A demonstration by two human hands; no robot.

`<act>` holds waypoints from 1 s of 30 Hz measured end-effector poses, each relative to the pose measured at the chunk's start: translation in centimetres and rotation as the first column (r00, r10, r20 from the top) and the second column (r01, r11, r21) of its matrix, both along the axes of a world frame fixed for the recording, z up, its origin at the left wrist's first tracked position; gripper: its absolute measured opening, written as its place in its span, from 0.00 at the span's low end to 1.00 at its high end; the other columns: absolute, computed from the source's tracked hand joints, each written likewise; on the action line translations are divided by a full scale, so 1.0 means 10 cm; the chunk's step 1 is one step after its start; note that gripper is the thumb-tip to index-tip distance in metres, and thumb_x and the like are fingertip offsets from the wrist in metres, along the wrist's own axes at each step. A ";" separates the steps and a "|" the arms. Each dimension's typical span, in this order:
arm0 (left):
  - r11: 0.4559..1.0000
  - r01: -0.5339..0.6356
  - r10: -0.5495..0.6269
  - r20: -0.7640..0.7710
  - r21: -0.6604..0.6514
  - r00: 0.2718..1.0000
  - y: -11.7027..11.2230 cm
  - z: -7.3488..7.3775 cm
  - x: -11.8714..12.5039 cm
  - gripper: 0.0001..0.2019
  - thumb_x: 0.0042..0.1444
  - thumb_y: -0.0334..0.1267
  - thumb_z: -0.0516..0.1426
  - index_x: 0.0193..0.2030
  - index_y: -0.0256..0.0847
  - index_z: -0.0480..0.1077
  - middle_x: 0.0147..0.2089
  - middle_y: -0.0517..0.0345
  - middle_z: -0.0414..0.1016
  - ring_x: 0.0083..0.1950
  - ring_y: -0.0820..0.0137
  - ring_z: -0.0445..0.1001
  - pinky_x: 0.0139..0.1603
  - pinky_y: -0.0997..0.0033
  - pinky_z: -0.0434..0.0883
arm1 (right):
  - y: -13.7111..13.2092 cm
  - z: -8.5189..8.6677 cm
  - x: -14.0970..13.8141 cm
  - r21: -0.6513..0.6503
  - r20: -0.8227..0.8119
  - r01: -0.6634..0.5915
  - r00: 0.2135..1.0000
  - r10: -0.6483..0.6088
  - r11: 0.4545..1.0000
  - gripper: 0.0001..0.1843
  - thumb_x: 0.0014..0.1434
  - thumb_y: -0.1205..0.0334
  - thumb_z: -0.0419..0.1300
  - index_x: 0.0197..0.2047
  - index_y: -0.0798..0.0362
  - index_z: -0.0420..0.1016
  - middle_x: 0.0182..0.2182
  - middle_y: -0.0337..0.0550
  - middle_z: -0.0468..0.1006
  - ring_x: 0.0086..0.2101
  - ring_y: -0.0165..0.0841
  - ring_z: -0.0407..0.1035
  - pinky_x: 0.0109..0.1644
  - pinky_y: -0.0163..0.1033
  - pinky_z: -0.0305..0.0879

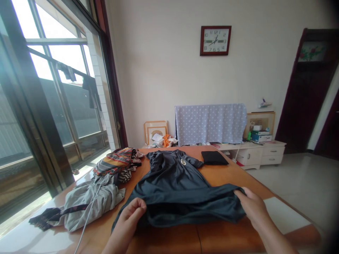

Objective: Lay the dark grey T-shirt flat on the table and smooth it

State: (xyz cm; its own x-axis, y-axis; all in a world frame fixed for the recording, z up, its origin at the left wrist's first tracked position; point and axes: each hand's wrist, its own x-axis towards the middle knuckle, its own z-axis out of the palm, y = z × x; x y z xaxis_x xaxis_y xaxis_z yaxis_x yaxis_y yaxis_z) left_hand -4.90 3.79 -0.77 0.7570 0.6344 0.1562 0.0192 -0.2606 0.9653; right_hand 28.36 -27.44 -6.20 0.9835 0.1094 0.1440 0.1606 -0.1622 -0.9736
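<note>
Dark grey hem of a shirt is held up in both hands. Left fingers are curled closed on the hem's left side, with the left hand at the near table edge. Right fingers are closed on its right end, right hand just beyond. Shirt lies spread on an orange wooden table, collar at the far side, logo on the chest. Black folded cloth sits just beside the right sleeve. Left of the shirt: grey clothes with a white cable over them, striped clothes behind. Farther off, a polka-dot cloth hangs over a white cabinet, a clock on the wall above. Window on the left.
</note>
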 end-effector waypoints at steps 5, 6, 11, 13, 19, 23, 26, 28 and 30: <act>0.951 0.308 -0.276 -0.432 0.004 0.859 -0.13 -0.06 -0.06 0.11 0.56 0.47 0.54 0.34 0.41 0.68 0.22 0.65 0.67 0.23 0.74 0.62 0.25 0.76 0.57 | -0.09 -0.19 -0.01 0.060 -0.104 -0.034 0.994 0.040 0.998 0.17 0.46 0.52 0.63 0.39 0.49 0.78 0.33 0.42 0.82 0.36 0.41 0.76 0.36 0.38 0.70; 0.944 0.330 -0.290 -0.484 -0.002 0.826 -0.15 -0.06 -0.07 0.12 0.57 0.47 0.53 0.36 0.41 0.69 0.22 0.64 0.69 0.22 0.74 0.62 0.23 0.76 0.56 | -0.11 -0.20 -0.01 0.114 -0.129 -0.042 0.990 0.056 0.993 0.17 0.46 0.52 0.63 0.39 0.49 0.78 0.33 0.41 0.82 0.36 0.40 0.75 0.35 0.38 0.69; 0.928 0.365 -0.285 -0.492 0.072 0.823 -0.22 0.01 -0.07 0.16 0.60 0.54 0.54 0.40 0.43 0.70 0.30 0.59 0.74 0.27 0.70 0.69 0.24 0.76 0.61 | -0.20 -0.09 -0.10 0.209 -0.098 -0.020 0.994 0.041 0.978 0.18 0.48 0.52 0.63 0.43 0.48 0.76 0.34 0.37 0.79 0.35 0.36 0.71 0.35 0.35 0.65; 0.922 0.357 -0.252 -0.464 0.152 0.849 -0.25 0.02 -0.04 0.16 0.59 0.54 0.55 0.39 0.43 0.71 0.30 0.59 0.73 0.31 0.69 0.71 0.27 0.76 0.62 | -0.22 -0.01 -0.20 0.034 -0.012 -0.155 0.988 0.156 0.987 0.13 0.50 0.55 0.61 0.39 0.48 0.77 0.31 0.35 0.77 0.33 0.34 0.69 0.35 0.34 0.63; 0.928 0.281 -0.169 -0.394 0.246 0.904 -0.26 0.00 0.03 0.20 0.61 0.57 0.54 0.43 0.41 0.72 0.27 0.63 0.67 0.29 0.71 0.67 0.28 0.75 0.59 | -0.35 0.28 -0.50 -0.348 -0.205 -0.676 0.731 0.651 0.649 0.11 0.56 0.53 0.60 0.33 0.50 0.79 0.24 0.35 0.72 0.26 0.30 0.62 0.31 0.34 0.56; 0.927 0.137 -0.025 -0.308 0.350 0.951 -0.10 -0.03 0.05 0.19 0.62 0.56 0.52 0.43 0.41 0.71 0.30 0.61 0.70 0.32 0.69 0.69 0.32 0.74 0.62 | -0.31 0.48 -0.52 -0.298 -0.210 -0.649 0.760 0.615 0.700 0.27 0.62 0.37 0.52 0.40 0.51 0.80 0.19 0.33 0.65 0.24 0.29 0.57 0.33 0.34 0.57; 0.800 -0.032 0.239 -0.269 0.599 0.933 0.07 -0.08 0.04 0.15 0.62 0.51 0.53 0.45 0.45 0.73 0.43 0.56 0.76 0.47 0.62 0.73 0.47 0.67 0.66 | -0.09 0.47 -0.46 -0.300 -0.092 -0.546 0.833 0.546 0.782 0.30 0.61 0.34 0.52 0.40 0.52 0.78 0.23 0.36 0.69 0.27 0.31 0.61 0.34 0.35 0.58; 0.682 -0.090 0.420 -0.287 0.726 0.861 0.16 -0.14 0.02 0.14 0.60 0.49 0.54 0.49 0.48 0.73 0.51 0.54 0.76 0.56 0.56 0.69 0.54 0.60 0.63 | 0.07 0.35 -0.41 -0.342 -0.066 -0.560 0.816 0.575 0.755 0.30 0.58 0.34 0.55 0.43 0.53 0.77 0.30 0.40 0.75 0.31 0.33 0.65 0.35 0.35 0.60; 0.644 -0.060 0.500 -0.361 0.763 0.787 0.23 -0.20 -0.01 0.14 0.59 0.46 0.55 0.50 0.49 0.72 0.54 0.54 0.75 0.59 0.55 0.68 0.53 0.59 0.63 | 0.20 0.18 -0.34 -0.429 -0.100 -0.599 0.776 0.623 0.676 0.29 0.56 0.36 0.59 0.48 0.53 0.76 0.34 0.42 0.77 0.33 0.35 0.68 0.36 0.36 0.62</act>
